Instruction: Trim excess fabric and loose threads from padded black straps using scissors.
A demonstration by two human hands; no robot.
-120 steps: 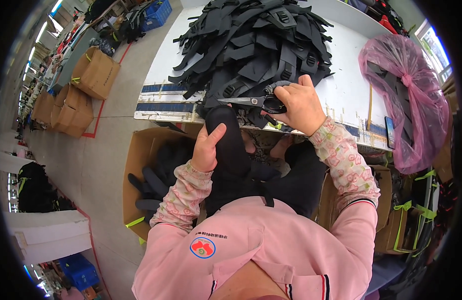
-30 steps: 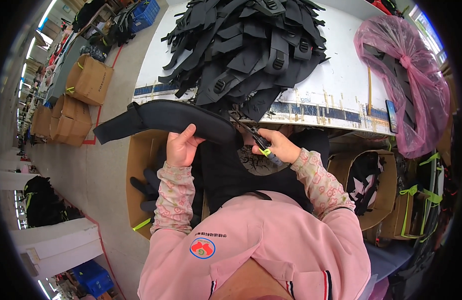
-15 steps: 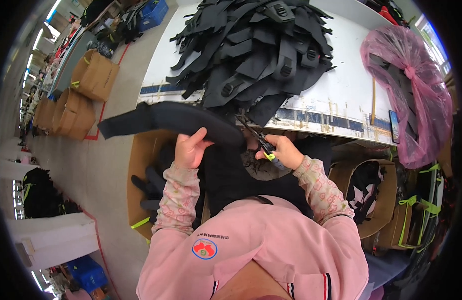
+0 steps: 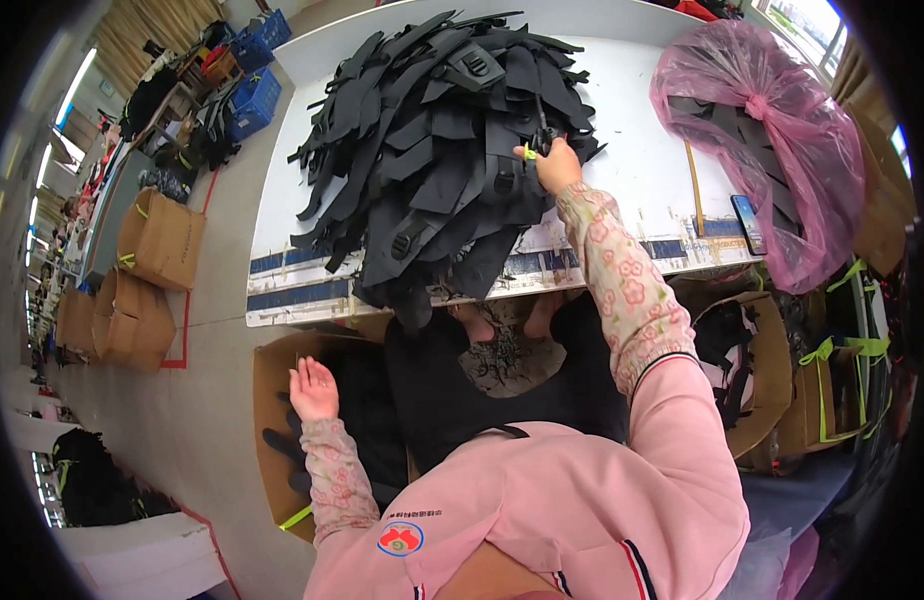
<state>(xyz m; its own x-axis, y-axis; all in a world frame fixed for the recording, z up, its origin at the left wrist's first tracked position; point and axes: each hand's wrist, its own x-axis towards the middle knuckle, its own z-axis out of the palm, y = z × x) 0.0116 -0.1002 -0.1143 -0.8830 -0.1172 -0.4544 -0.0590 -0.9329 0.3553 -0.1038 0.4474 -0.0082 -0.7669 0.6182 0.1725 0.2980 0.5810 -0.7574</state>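
Note:
My right hand [image 4: 559, 168] reaches over the right side of a big heap of black padded strap pieces [image 4: 422, 130] on the white table. Closed in it is a pair of dark scissors [image 4: 542, 132] with a yellow-green band at the handle, blades pointing away from me. Some of the pieces in the heap carry black plastic buckles [image 4: 402, 245]. Low on the left, my left hand [image 4: 313, 388] is empty, its fingers apart. It hovers over an open cardboard box [image 4: 272, 370] where more black pieces lie.
A tied pink plastic bag [image 4: 782, 140] with dark pieces inside and a phone [image 4: 749, 222] are at the table's right. Beside a wooden stick [image 4: 694, 190] lies white tabletop [image 4: 637, 140]. Another cardboard box [image 4: 772, 400] stands right of my lap; cartons [image 4: 160, 240] stand on the left floor.
My left hand has let go of the long black piece and moved down over the box. My right hand has carried the scissors forward to the heap. The view has shifted.

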